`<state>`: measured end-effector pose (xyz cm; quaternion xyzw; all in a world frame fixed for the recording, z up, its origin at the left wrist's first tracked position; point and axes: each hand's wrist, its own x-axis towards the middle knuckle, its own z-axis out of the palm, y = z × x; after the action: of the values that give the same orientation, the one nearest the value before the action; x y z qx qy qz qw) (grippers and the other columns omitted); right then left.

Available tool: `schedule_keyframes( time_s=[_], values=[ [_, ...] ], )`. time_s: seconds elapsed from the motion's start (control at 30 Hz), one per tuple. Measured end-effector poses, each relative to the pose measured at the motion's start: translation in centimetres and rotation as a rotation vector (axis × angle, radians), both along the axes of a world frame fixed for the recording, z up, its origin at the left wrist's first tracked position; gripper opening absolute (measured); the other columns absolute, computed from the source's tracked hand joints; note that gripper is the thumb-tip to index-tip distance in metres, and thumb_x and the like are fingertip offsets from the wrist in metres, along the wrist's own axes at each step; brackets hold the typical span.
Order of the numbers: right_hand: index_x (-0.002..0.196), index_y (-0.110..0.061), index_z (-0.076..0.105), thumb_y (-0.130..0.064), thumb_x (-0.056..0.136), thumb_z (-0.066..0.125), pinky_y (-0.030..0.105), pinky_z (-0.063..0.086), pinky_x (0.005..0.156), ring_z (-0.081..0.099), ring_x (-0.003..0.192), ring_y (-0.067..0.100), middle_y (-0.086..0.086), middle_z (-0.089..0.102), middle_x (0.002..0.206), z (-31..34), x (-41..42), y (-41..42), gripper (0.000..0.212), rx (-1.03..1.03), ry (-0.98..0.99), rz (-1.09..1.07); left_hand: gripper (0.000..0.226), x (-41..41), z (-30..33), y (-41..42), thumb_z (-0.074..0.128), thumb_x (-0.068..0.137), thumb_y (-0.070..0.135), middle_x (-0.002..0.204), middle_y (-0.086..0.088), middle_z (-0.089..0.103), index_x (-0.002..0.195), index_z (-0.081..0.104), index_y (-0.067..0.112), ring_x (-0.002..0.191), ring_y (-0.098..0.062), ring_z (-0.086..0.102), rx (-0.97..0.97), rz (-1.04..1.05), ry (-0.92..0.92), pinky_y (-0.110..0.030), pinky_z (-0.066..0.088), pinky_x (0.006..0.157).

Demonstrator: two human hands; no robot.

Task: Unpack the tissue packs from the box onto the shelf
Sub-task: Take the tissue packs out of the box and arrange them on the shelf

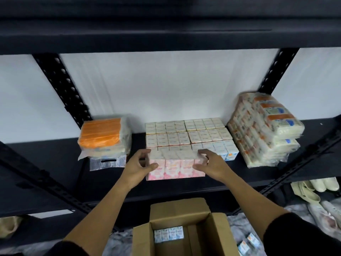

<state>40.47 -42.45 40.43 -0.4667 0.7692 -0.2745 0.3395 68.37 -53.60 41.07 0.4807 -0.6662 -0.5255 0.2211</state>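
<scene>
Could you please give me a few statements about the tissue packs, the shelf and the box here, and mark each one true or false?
1. Both hands hold the pink tissue pack, left hand and right hand at its ends. True.
2. The cardboard box is closed. False: its flaps are open.
3. The box is empty. False: a blue-and-white tissue pack remains inside.
4. An orange-topped pack lies to the left on the black shelf. True.
5. The pink pack sits behind the other packs. False: it is in front.
</scene>
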Motion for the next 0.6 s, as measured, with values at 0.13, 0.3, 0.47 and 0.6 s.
schedule_keyframes(
  time_s=[0.13,0.3,0.47,0.6],
  values=[
    [0.143,-0.029,0.042,-0.028,0.078,0.081,0.019,0.049,0.067,0.062,0.091,0.012,-0.004,0.062,0.113,-2.9,0.8,-0.8,0.076,-0.031,0.0,-0.102,0.086,-0.2,-3.4,-0.1,0.083,0.075,0.014,0.127,0.013,0.055,0.146,0.037,0.023,0.118,-0.008,0.055,0.01,-0.046,-0.065,-0.034,0.049,0.101],
    [0.15,-0.019,0.035,-0.024,0.078,0.08,0.024,0.05,0.078,0.062,0.103,0.017,0.002,0.062,0.127,-6.8,2.2,-1.4,0.086,-0.01,0.007,-0.174,0.081,0.0,-7.5,-0.5,0.081,0.076,0.005,0.128,0.013,0.052,0.144,0.04,0.021,0.125,-0.009,0.051,0.026,-0.035,-0.088,-0.034,0.045,0.106],
    [0.142,-0.02,0.045,-0.023,0.073,0.084,0.033,0.057,0.088,0.063,0.108,0.017,-0.001,0.063,0.122,-9.4,3.5,-1.0,0.079,-0.013,0.026,-0.205,0.078,0.5,-9.6,-0.8,0.078,0.076,-0.001,0.128,0.008,0.056,0.141,0.043,0.025,0.118,-0.008,0.055,0.027,-0.029,-0.091,-0.019,0.05,0.091],
    [0.146,-0.019,0.041,-0.02,0.072,0.086,0.032,0.055,0.094,0.059,0.116,0.018,-0.001,0.06,0.128,-9.9,3.8,-1.3,0.087,-0.043,0.012,-0.239,0.086,0.2,-9.8,-1.1,0.079,0.076,0.0,0.13,0.01,0.049,0.146,0.034,0.021,0.12,-0.009,0.053,0.005,0.003,-0.085,-0.018,0.049,0.089]
  ],
)
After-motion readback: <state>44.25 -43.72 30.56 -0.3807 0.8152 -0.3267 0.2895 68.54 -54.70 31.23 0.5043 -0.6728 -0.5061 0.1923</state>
